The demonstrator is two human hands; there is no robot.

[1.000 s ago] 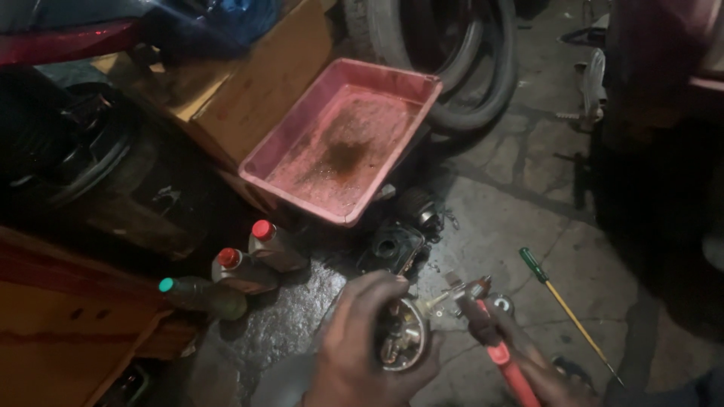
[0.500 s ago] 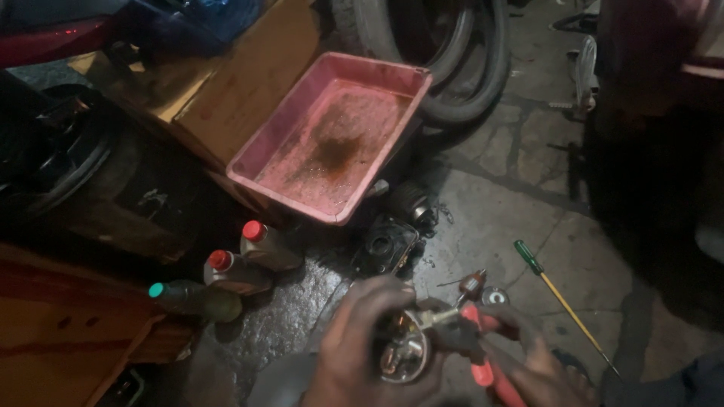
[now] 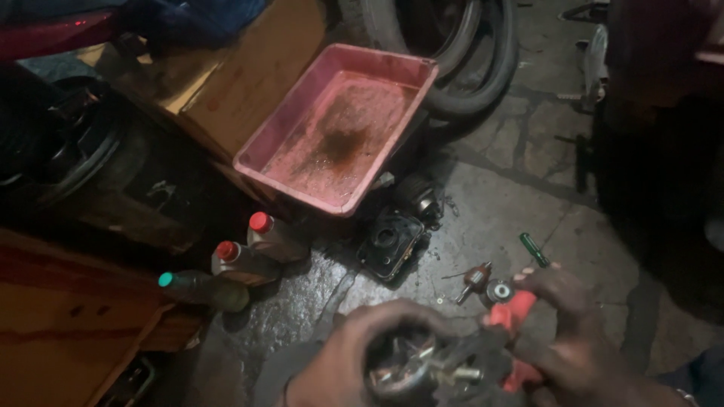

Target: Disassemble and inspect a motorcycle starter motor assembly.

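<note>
A: Start from the pink tray [image 3: 335,136]. What sits to its left?

B: Below and left of the tray, three bottles lie on the wet floor [image 3: 483,218]: a green-capped bottle [image 3: 200,290] farthest out, then two red-capped bottles [image 3: 245,256] closer to the tray's near corner.

A: And under the tray?

B: Just below its near edge, a dark engine part [image 3: 392,241] rests on the floor.

A: The hands?

B: Well below the tray, at the bottom edge. The left hand [image 3: 354,362] has its grip clamped around a round metal part [image 3: 411,365]. The right hand [image 3: 566,332] is closed on red-handled pliers [image 3: 516,324]. Half a second ago the pliers' red handles stood out clear beside the part; now they are drawn in tight against it and partly covered by the fingers. My judgement: the pliers are biting on something at the part, though the tip is too blurred to tell.

A: Further right?

B: Below and right of the tray, small metal pieces [image 3: 486,286] lie just above the right hand, and a green-handled screwdriver [image 3: 534,249] beside them.
</note>
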